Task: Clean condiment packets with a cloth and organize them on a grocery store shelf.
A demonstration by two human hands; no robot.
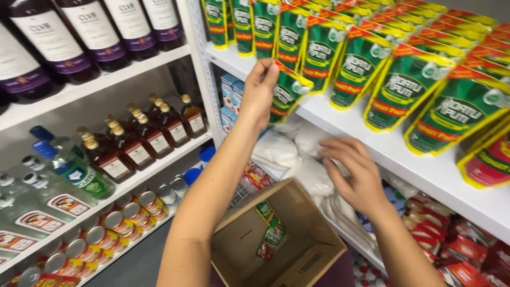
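Pouch [287, 95], green and yellow with a red band, pinched at its top corner between thumb and fingers of the left hand [258, 90]; grip pressed together on the pouch's upper edge, the pouch hanging tilted just in front of the white shelf [372, 146] edge, at about 12 o'clock from the cardboard box [297, 250]. Right hand [353, 172]: grip spread, fingers loosely fanned and palm down, hovering over the white sacks [297, 159] on the lower shelf; whether the fingertips touch the sacks cannot be told. Row of like pouches [404, 79] standing leaning along the white shelf, at 1 to 2 o'clock from the left hand, the nearest one just beside the held pouch. Cardboard box, open-topped, at 6 o'clock below both hands, between the two forearms; a few more of the green pouches [272, 234] lie inside against its left wall. Red packets [451, 239] at 4 o'clock from the right hand, on the lowest shelf. At 9 o'clock, a separate shelving unit: dark bottles [79, 37] on top, small amber bottles [133, 143] below, clear bottles [58, 175] beside them, and tins [106, 234] at the bottom.
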